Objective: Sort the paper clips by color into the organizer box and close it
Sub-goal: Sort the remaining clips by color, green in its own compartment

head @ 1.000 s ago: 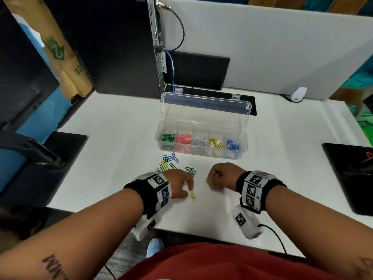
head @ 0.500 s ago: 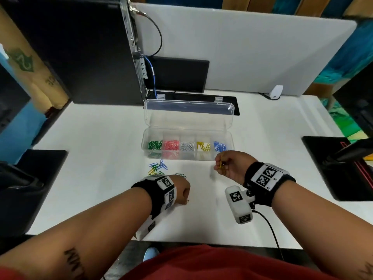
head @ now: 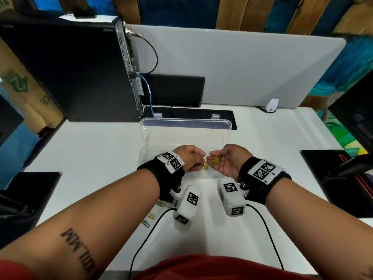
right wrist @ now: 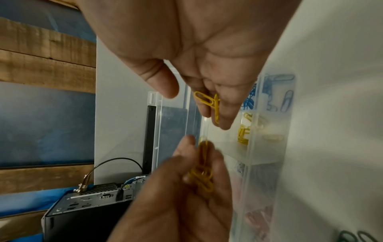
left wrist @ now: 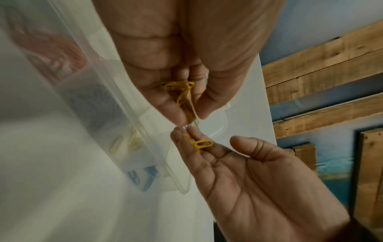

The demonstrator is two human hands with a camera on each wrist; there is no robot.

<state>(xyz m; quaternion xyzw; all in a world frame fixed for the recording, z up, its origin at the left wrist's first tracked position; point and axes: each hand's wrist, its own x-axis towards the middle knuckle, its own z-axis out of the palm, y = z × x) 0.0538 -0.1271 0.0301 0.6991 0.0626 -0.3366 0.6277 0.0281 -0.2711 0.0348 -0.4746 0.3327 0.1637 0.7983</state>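
The clear organizer box (head: 142,156) stands open at mid-table, its lid (head: 185,134) upright behind. My two hands meet above it. My left hand (head: 202,161) pinches several yellow paper clips (left wrist: 182,96) between thumb and fingers. My right hand (head: 214,157) is turned palm up, thumb apart, with yellow clips (right wrist: 209,104) lying on its fingers. Under the hands, the right wrist view shows the yellow compartment (right wrist: 244,134) and the blue one (right wrist: 277,91). Loose clips (head: 150,216) lie on the table beside my left forearm.
A black computer tower (head: 70,67) stands at the back left, and a black screen (head: 173,91) is behind the box. Black mats lie at the left (head: 30,190) and right (head: 339,178) edges. A white divider (head: 242,67) closes the back. Wrist-camera cables (head: 153,225) trail over the near table.
Both hands have risen from the table and come together over the box. The left hand left the loose clips and now holds yellow ones. The right hand has turned palm up.
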